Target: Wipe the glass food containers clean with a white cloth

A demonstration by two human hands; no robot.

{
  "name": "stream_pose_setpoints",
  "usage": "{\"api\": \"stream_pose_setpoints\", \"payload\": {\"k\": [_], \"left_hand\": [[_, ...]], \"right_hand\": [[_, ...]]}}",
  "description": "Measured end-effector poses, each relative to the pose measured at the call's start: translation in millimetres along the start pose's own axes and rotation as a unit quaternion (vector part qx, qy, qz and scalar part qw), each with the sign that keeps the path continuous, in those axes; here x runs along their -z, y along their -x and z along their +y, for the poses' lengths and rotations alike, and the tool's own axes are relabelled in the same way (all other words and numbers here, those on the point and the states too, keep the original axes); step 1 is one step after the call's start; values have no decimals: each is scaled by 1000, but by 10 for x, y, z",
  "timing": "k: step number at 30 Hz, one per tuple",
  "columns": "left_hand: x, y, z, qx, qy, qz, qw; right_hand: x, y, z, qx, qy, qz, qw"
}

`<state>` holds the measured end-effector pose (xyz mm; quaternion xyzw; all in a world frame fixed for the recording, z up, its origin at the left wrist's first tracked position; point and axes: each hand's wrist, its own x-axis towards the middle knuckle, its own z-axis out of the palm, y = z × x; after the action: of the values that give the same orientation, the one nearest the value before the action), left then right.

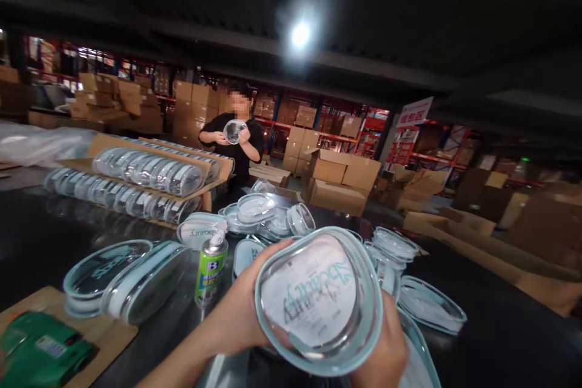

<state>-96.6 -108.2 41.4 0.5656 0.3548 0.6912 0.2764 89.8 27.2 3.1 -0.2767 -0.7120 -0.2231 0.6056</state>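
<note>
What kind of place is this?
Probably a warehouse with a packing area: tall racks stand at the back, big cardboard boxes are piled around, and lots of matching clear cases sit on a black table.

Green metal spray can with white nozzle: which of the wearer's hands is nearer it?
Left: the left hand is right of the can, holding the clear oval plastic case; the right hand grips its opposite side, farther off.
</note>
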Motion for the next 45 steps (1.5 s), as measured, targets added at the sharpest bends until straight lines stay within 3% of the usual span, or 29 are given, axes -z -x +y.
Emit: {"api": "stream_pose_setpoints", "payload": {"k": [7, 12, 17, 26, 45], "left_hand": [[78, -6, -74, -5, -25, -10, 1000], [53, 24, -87, 2, 49, -47, 998], [-10, 35, -101, -36, 80, -22, 996], [205, -53, -295, -83, 68, -49, 993], [178, -10, -218, -82, 40, -55, 994]], "right_hand": [[31, -19, -123, -45, 19, -10, 999], [9, 16, -89, -45, 27, -15, 999], [-5, 59, -58, -33, 27, -12, 999], [68, -104, -235, -5, 53, 23, 998], [104, -116, -250, -39, 22, 9, 999]]}}
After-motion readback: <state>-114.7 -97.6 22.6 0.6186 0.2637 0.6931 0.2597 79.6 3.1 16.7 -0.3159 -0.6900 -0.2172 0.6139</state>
